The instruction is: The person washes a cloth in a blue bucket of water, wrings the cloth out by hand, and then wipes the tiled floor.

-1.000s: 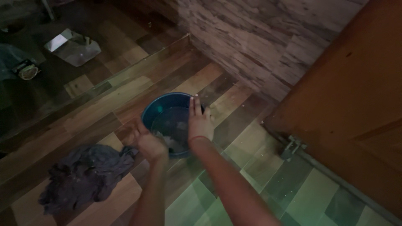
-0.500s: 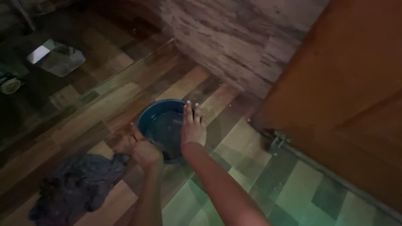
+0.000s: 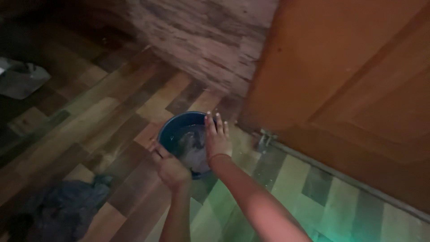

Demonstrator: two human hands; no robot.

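Head view, dim light. A round blue basin (image 3: pixel 179 123) is sitting on the wood-pattern floor (image 3: pixel 89 121), close to the foot of an orange-brown door (image 3: pixel 349 80) and just in front of a stone-pattern wall (image 3: pixel 201 40). Pale water or suds are showing inside the basin; contents otherwise too dark to tell.

The left hand (image 3: pixel 169 166) is lying against the basin's near-left rim, fingers curled around the edge, gripping it. The right hand (image 3: pixel 217 136) is resting on the basin's right rim, palm down and flat, fingers stretched straight out and slightly spread toward the far edge; it is touching the rim rather than closing on it. A thin band is circling the right wrist. The basin is sitting between the two hands, both forearms reaching in from the bottom of the frame.

Packages: a crumpled clear plastic bag (image 3: pixel 20 80) is lying on the floor at far left, well apart from the basin; no label can be made out.

Surroundings: a dark grey cloth (image 3: pixel 62 210) is lying bunched on the floor at lower left, near the left forearm but not touching it. A small metal door fitting (image 3: pixel 264 142) is sitting at the door's bottom corner, just beside the right hand. Greenish tiles (image 3: pixel 277 197) are lying under the forearms.
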